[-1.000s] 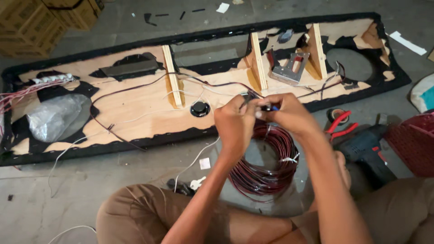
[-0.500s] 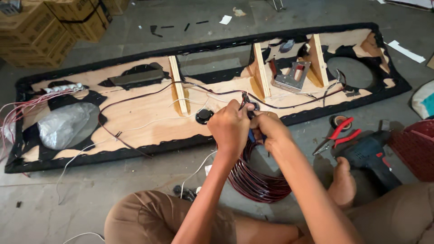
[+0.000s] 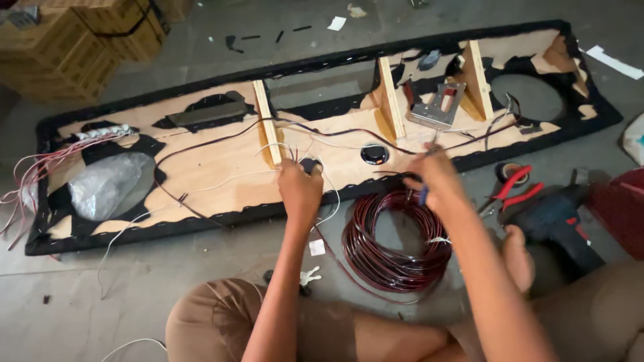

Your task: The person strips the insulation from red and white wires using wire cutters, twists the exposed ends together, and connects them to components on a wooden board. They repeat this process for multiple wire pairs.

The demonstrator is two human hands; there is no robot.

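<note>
Left hand (image 3: pixel 300 188) is pinching thin wires (image 3: pixel 290 149) together at the front edge of the long plywood panel (image 3: pixel 221 161) lying on the floor, grip clamped on them. Right hand (image 3: pixel 437 175) is closing around a small blue-handled tool (image 3: pixel 424 194), just above the red-black wire coil (image 3: pixel 396 241). Red pliers (image 3: pixel 513 186) and a cordless drill (image 3: pixel 560 218) are lying to the right.

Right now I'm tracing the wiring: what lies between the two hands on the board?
In the head view, a round black knob on the wooden board sits between the left hand and right hand, with thin wires.
</note>
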